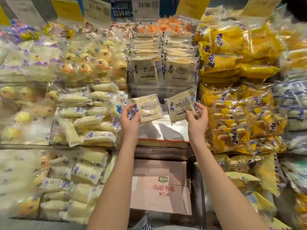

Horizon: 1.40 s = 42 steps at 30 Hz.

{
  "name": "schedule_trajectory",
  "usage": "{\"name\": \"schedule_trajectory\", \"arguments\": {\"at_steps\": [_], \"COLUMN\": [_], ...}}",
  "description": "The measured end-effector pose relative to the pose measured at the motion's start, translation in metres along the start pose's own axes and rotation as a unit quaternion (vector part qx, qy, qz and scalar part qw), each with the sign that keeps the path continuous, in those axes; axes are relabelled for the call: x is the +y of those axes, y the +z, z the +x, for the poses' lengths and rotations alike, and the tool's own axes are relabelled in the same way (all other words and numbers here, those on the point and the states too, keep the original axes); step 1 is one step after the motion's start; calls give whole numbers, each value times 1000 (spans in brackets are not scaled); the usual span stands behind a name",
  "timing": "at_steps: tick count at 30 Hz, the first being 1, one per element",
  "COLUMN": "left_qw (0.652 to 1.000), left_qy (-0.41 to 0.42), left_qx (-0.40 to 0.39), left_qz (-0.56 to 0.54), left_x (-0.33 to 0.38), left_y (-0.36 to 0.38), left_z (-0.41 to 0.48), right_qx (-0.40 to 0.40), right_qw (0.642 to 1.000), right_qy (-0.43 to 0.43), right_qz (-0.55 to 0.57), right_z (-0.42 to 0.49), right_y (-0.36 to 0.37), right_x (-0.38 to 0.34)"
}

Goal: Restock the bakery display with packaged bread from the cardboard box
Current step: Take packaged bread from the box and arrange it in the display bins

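Two hands (130,121) (197,120) grip packs (150,110) (180,105) below stocked bin (163,87).

Tiered shelves (159,153) with dark front edges, clear plastic dividers (163,88), white and yellow price signs (144,7) overhead, grey floor (25,224) bottom left, bright even light.

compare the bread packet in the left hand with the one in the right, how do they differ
The left-hand packet lies wider than tall; the right-hand packet stands taller, its top tilted to the right. The left hand grips its packet by the left edge; the right hand pinches its packet at the lower right corner. Both are clear wraps of pale bread with a purple-blue logo.
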State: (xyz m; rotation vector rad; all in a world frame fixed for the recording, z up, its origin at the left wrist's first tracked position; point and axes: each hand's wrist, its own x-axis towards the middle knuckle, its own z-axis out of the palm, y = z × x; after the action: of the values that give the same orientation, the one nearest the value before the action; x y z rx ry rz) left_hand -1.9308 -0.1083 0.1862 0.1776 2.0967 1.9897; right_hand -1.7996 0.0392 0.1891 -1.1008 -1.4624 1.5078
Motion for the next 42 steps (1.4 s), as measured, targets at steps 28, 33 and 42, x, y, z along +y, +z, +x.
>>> {"name": "schedule_trajectory", "arguments": {"at_steps": [28,33,42], "left_qw": [868,854,866], "left_qy": [148,142,154], "left_qx": [-32,-79,-44], "left_qz": [473,494,474], "left_x": [-77,-88,-98], "left_y": [61,72,78], "left_z": [62,59,67], "right_qx": [-20,-2,-10], "right_qw": [965,955,953], "right_qy": [8,-39,-34], "right_qz": [-262,-294,-300], "right_z": [64,76,88], "right_y": [56,60,68], "right_x": [83,85,91]}}
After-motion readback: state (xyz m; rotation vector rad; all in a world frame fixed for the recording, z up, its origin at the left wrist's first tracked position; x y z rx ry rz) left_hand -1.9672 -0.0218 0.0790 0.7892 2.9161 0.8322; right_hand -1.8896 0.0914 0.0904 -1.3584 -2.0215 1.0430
